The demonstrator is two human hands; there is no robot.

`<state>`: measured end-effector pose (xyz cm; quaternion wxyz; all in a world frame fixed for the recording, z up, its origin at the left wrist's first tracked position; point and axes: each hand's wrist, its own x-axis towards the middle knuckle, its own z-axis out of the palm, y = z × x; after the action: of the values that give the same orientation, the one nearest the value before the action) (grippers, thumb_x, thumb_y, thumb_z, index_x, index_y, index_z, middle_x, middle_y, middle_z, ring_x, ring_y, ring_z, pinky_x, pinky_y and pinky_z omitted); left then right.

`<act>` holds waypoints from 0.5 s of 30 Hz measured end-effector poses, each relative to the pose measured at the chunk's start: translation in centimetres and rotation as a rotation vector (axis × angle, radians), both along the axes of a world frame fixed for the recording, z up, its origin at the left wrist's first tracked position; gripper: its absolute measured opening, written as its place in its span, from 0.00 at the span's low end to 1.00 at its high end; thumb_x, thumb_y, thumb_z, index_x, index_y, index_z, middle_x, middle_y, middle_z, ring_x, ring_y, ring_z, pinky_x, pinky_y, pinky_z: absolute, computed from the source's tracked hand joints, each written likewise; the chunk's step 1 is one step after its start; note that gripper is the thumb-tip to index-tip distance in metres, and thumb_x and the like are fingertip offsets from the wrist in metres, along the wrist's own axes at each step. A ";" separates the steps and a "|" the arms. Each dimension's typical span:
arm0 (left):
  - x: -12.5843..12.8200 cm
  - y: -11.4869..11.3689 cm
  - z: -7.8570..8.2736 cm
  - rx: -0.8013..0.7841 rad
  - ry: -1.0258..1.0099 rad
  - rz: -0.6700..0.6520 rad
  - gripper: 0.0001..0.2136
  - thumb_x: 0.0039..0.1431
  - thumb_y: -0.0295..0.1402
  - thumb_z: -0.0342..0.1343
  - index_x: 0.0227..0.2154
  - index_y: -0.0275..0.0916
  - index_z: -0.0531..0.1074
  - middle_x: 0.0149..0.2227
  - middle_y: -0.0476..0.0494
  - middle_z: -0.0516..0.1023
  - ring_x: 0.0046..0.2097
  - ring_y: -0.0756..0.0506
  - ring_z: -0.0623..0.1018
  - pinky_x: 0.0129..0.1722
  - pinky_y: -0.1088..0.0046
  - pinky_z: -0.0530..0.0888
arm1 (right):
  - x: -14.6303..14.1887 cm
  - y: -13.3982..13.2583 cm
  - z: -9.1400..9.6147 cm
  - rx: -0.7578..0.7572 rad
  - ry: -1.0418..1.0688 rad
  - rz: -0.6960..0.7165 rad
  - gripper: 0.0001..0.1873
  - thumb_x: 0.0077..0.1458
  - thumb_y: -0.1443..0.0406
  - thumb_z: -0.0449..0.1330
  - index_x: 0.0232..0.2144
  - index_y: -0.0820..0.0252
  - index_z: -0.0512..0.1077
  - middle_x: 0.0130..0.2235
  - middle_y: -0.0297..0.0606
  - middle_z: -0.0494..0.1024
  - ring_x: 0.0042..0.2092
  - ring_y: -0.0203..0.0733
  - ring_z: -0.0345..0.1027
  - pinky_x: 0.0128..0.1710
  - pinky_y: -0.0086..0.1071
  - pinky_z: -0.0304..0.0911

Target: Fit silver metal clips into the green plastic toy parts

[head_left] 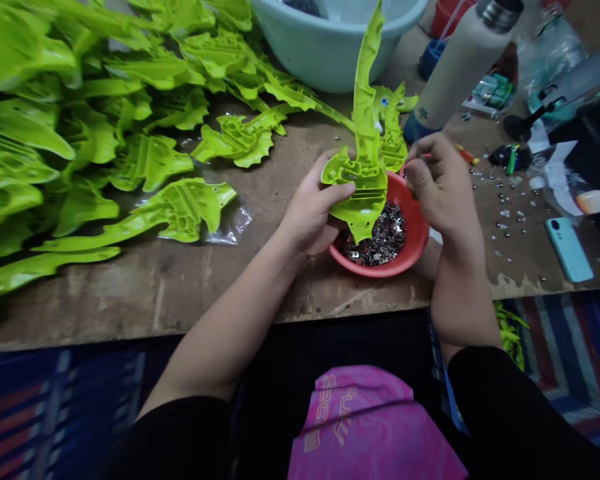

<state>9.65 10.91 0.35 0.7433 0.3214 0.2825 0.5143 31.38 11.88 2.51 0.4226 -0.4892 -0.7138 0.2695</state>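
My left hand is closed round the handle end of a lime-green plastic sword half, which stands upright over a red bowl. The bowl holds several small dark metal parts. My right hand hovers above the bowl's right rim with its fingers curled in a pinch; what it holds is hidden. A second green part lies just behind the bowl.
A large heap of green sword halves covers the left of the worn wooden table. Behind stand a pale blue basin and a white bottle. Loose screws and a teal phone lie right.
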 end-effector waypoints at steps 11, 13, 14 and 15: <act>0.2 -0.6 0.3 0.045 0.029 0.027 0.27 0.46 0.34 0.75 0.49 0.47 0.72 0.56 0.43 0.84 0.72 0.25 0.77 0.64 0.46 0.84 | -1.3 -0.1 0.9 -0.126 -0.130 0.159 0.35 0.63 0.34 0.66 0.24 0.56 0.76 0.22 0.29 0.69 0.26 0.34 0.57 0.28 0.35 0.50; 0.3 -0.7 0.1 0.062 0.038 0.051 0.27 0.48 0.38 0.77 0.49 0.47 0.73 0.57 0.43 0.84 0.72 0.25 0.76 0.63 0.47 0.83 | -1.3 0.0 0.7 -0.158 -0.103 0.170 0.36 0.61 0.33 0.67 0.22 0.56 0.73 0.20 0.29 0.65 0.25 0.33 0.54 0.26 0.35 0.48; 0.4 -0.8 0.0 0.078 0.048 0.069 0.27 0.49 0.41 0.78 0.50 0.48 0.73 0.57 0.43 0.83 0.72 0.25 0.76 0.63 0.47 0.83 | -1.2 0.2 0.3 -0.177 -0.084 0.169 0.37 0.59 0.32 0.68 0.22 0.56 0.72 0.20 0.28 0.63 0.25 0.33 0.52 0.25 0.35 0.47; 0.5 -0.8 -0.2 0.098 0.063 0.087 0.27 0.51 0.44 0.79 0.50 0.48 0.74 0.57 0.43 0.83 0.72 0.26 0.76 0.63 0.47 0.83 | -1.1 0.3 -0.1 -0.195 -0.057 0.162 0.36 0.58 0.32 0.69 0.22 0.55 0.71 0.20 0.27 0.62 0.24 0.32 0.51 0.24 0.34 0.47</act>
<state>10.11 10.12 0.17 0.6942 0.3608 0.2942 0.5489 30.23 12.18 2.39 0.3296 -0.4762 -0.7331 0.3567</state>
